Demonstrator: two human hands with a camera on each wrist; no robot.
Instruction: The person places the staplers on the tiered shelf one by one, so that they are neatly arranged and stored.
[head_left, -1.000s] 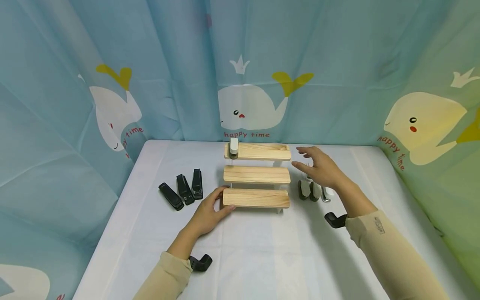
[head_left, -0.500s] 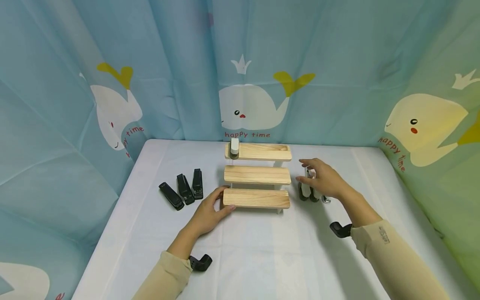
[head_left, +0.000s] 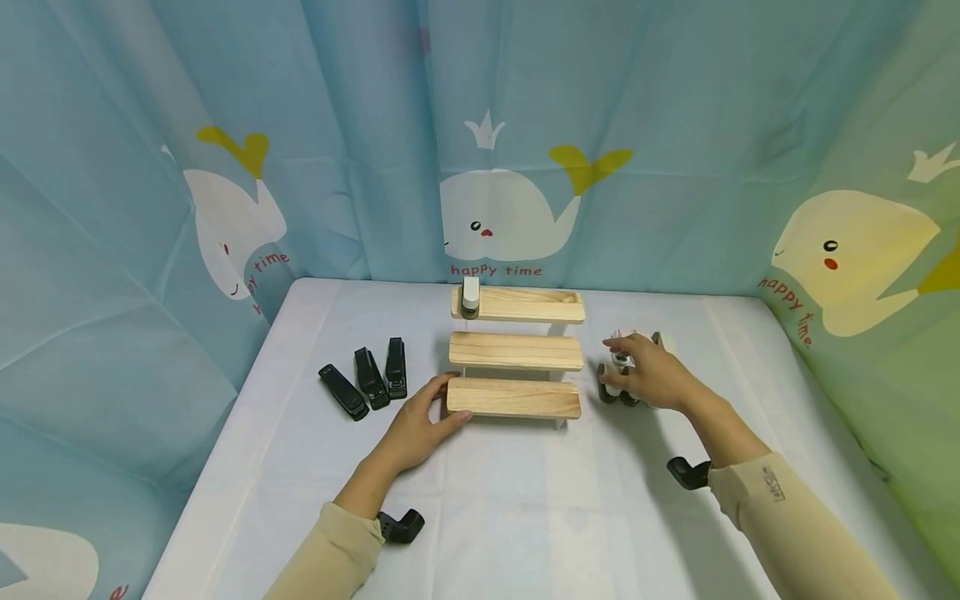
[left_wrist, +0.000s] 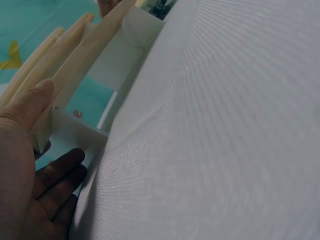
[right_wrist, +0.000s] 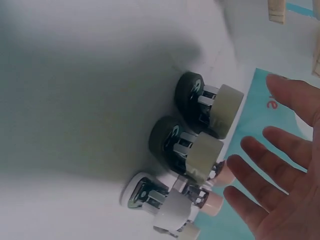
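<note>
My left hand (head_left: 416, 429) holds the left end of the lowest board (head_left: 513, 397) of a three-tier wooden display stand; in the left wrist view the thumb (left_wrist: 37, 102) lies against the wood, with the other fingers beneath. Over a group of small craft punches at the right hovers my right hand (head_left: 652, 373), its fingers spread and holding nothing. The right wrist view shows two punches with dark bases and cream tops, a near one (right_wrist: 205, 157) and a far one (right_wrist: 227, 111). Beside them are a white punch (right_wrist: 172, 210) and peach-topped ones (right_wrist: 212, 204), partly hidden.
One white-topped punch (head_left: 470, 298) stands at the left end of the top board (head_left: 532, 304). Three black staplers (head_left: 371, 377) lie left of the stand. A blue whale-print curtain (head_left: 375, 167) hangs behind the white table (head_left: 495, 517).
My right hand has moved down and slightly right, from beside the top board to above the punches. The left hand keeps its place on the stand.
</note>
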